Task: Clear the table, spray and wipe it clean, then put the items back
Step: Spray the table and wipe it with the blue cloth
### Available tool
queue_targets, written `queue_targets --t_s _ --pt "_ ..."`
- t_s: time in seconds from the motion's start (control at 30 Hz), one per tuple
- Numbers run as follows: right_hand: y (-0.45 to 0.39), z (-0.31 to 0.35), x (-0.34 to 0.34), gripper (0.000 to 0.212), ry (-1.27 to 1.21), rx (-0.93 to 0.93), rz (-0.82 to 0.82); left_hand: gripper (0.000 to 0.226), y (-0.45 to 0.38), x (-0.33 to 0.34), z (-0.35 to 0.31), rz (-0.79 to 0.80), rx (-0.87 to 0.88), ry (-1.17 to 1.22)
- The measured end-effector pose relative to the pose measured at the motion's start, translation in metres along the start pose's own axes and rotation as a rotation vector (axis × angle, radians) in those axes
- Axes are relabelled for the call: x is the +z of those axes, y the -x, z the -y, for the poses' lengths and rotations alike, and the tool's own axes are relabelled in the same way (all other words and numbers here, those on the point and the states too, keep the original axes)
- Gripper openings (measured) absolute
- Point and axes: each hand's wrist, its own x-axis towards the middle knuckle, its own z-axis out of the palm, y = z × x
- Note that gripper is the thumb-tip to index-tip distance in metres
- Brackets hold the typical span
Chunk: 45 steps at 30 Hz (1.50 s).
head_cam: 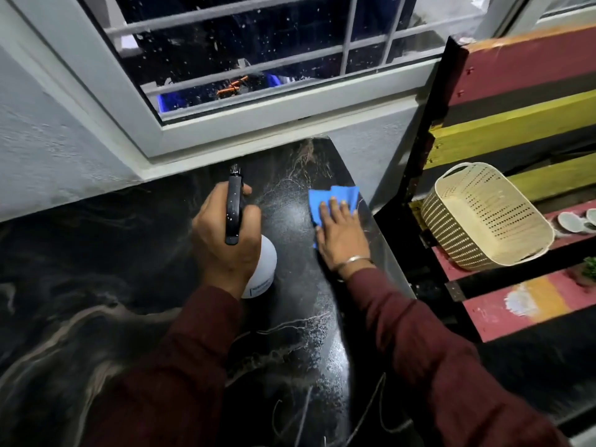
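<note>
Maroon sleeves run up from the bottom of the view toward both hands over a black marbled table with pale veining. On that glossy top, near its right edge and toward the far corner, lies a folded blue cloth. The right hand lies flat on the cloth's near part, fingers straight and spread, palm pressing down; a thin metal bangle circles that wrist. Left of it, and apart from the cloth, the left hand grips a white spray bottle by its neck, fingers curled around the black trigger head, whose nozzle points away toward the wall. The bottle's white body shows below the hand, tilted, just over the tabletop.

Behind the table stands a grey textured wall with a white-framed window, its glass dark and speckled. To the right, beside the table, a slatted bench painted red, yellow and black carries a cream perforated plastic basket, tipped on its side, and small pale dishes just beyond it.
</note>
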Motion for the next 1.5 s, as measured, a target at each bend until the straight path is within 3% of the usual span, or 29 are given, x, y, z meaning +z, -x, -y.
queue_targets --t_s 0.13,0.2,0.3,0.4,0.47,0.57,0.7,0.77,0.83,0.9,0.97,1.1,1.2,1.27,1.33,1.4,1.5 --pt "0.102 0.026 0.009 0.055 0.001 -0.474 0.093 0.018 0.009 -0.013 -0.004 0.004 -0.026 -0.004" --pt "0.122 0.008 0.002 0.052 0.004 -0.615 0.129 0.018 0.013 -0.026 -0.003 0.023 -0.054 0.004" --pt "0.088 -0.019 0.001 0.053 0.004 -0.405 0.024 0.018 0.020 -0.052 -0.003 0.050 -0.073 -0.021" --pt "0.051 0.017 0.001 0.059 -0.017 -0.096 0.028 0.016 0.023 -0.074 -0.003 0.036 -0.075 -0.054" --pt "0.053 0.065 0.009 0.060 -0.019 -0.134 0.034 0.015 0.024 -0.087 0.001 0.007 -0.084 -0.066" --pt "0.089 0.127 0.029 0.057 -0.025 -0.393 0.048 0.017 0.025 -0.106 0.013 -0.044 -0.124 -0.093" --pt "0.144 0.138 0.034 0.055 0.040 -0.725 0.169 0.018 0.034 -0.144 0.033 -0.137 -0.186 -0.087" --pt "0.131 0.115 0.026 0.055 0.078 -0.697 0.145 0.019 0.039 -0.163 0.039 -0.183 -0.213 -0.085" --pt "0.099 0.102 0.024 0.055 0.117 -0.529 0.056 0.020 0.044 -0.188 0.045 -0.251 -0.237 -0.062" --pt "0.075 0.114 0.022 0.056 0.071 -0.308 0.074 0.019 0.047 -0.214 0.055 -0.305 -0.270 -0.039" --pt "0.072 0.156 0.029 0.058 0.027 -0.214 0.075 0.019 0.052 -0.240 0.066 -0.338 -0.296 -0.040" --pt "0.129 0.273 0.061 0.059 0.010 -0.455 0.041 0.020 0.062 -0.297 0.094 -0.376 -0.328 -0.062" --pt "0.209 0.331 0.075 0.058 -0.066 -0.717 0.149 0.016 0.068 -0.332 0.104 -0.429 -0.333 -0.064" --pt "0.249 0.338 0.076 0.060 -0.022 -0.889 0.258 0.016 0.072 -0.347 0.105 -0.436 -0.343 -0.083" --pt "0.249 0.341 0.073 0.058 0.040 -0.955 0.208 0.014 0.072 -0.375 0.114 -0.422 -0.337 -0.088" --pt "0.219 0.350 0.074 0.055 0.104 -0.862 0.130 0.018 0.073 -0.407 0.137 -0.423 -0.342 -0.111" --pt "0.161 0.351 0.070 0.061 0.027 -0.443 0.096 0.020 0.075 -0.425 0.150 -0.423 -0.363 -0.130"
